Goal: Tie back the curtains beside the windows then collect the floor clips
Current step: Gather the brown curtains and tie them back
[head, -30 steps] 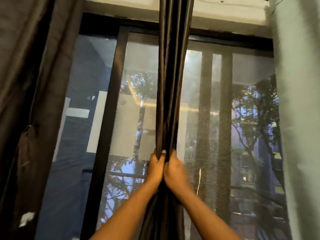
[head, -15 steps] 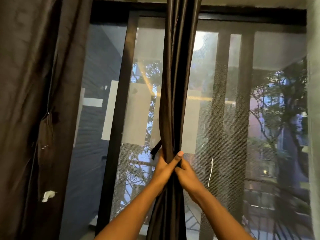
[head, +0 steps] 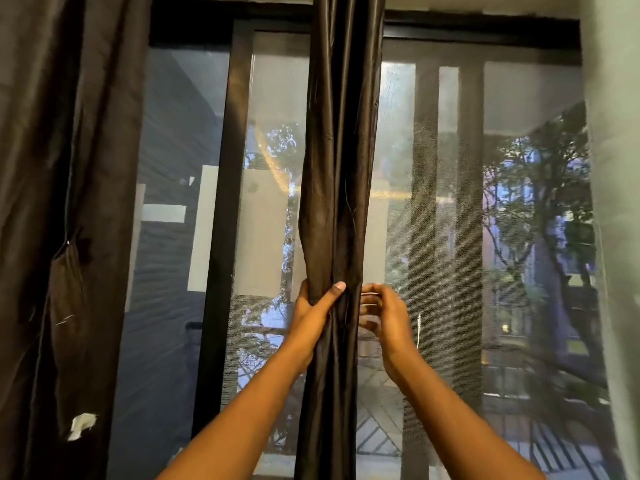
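Observation:
A dark, shiny curtain (head: 341, 150) hangs bunched into a narrow column down the middle of the window. My left hand (head: 313, 308) grips the bunch from the left, thumb laid across its front. My right hand (head: 382, 311) is just to the right of the curtain, blurred, fingers curled toward the fabric; whether it touches or holds anything I cannot make out. No tie-back and no floor clips are visible.
A second dark curtain (head: 59, 220) hangs at the left with a white scrap (head: 81, 426) low on it. A pale wall or curtain (head: 614, 202) fills the right edge. Behind stands the black-framed window (head: 221, 202) with mesh screen and trees outside.
My right hand has come off the curtain bunch and moved to its right side. My left hand keeps its grip. The view has tilted down slightly.

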